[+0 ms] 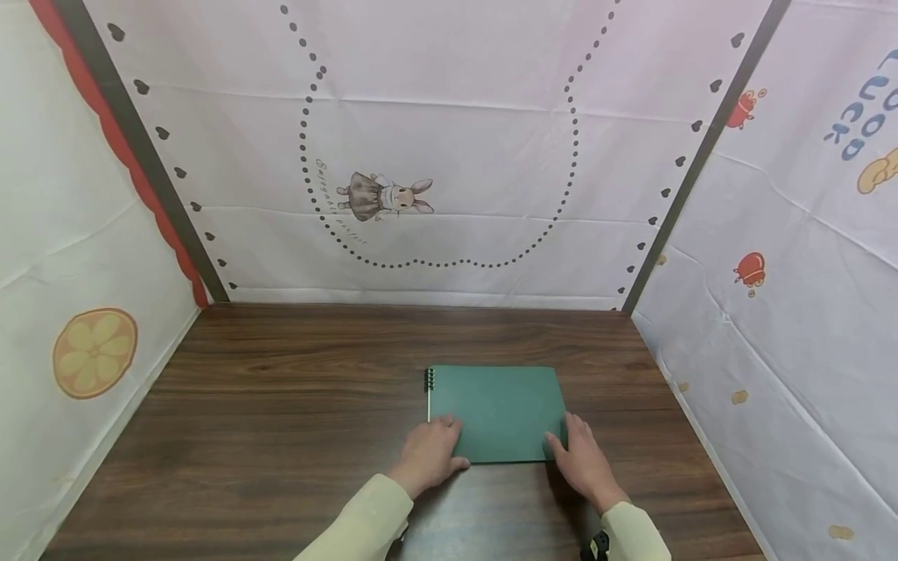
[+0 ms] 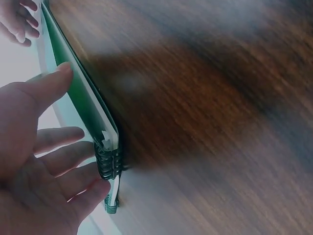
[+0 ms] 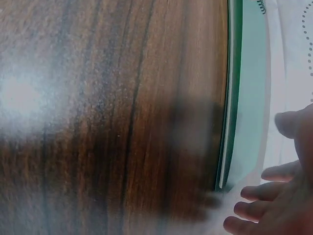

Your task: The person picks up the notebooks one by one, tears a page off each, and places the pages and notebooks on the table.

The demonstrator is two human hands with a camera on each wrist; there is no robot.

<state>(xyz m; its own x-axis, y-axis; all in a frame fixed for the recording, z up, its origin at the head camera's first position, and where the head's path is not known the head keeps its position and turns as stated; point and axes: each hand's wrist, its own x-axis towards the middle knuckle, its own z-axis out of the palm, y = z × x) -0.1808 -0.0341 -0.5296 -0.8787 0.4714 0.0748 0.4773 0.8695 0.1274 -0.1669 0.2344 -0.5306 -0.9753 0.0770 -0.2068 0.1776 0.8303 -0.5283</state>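
Note:
A green-covered spiral notebook (image 1: 501,409) lies closed on the wooden table, its black coil binding (image 1: 429,379) along the left side. My left hand (image 1: 429,453) is at its near left corner, fingertips over the cover and thumb by the front edge. Seen from the left wrist, the fingers (image 2: 73,156) reach the coils and are spread, only slightly bent. At the near right corner is my right hand (image 1: 584,460), thumb over the cover and the other fingers along the right edge. The right wrist view shows these fingers (image 3: 259,191) loosely extended beside the notebook's end.
The dark wood-grain table (image 1: 281,421) extends around the notebook. A white printed cloth (image 1: 449,156) hangs behind it, with similar cloth walls at left and right. A black band or device (image 1: 596,545) sits at the right wrist, below a pale sleeve.

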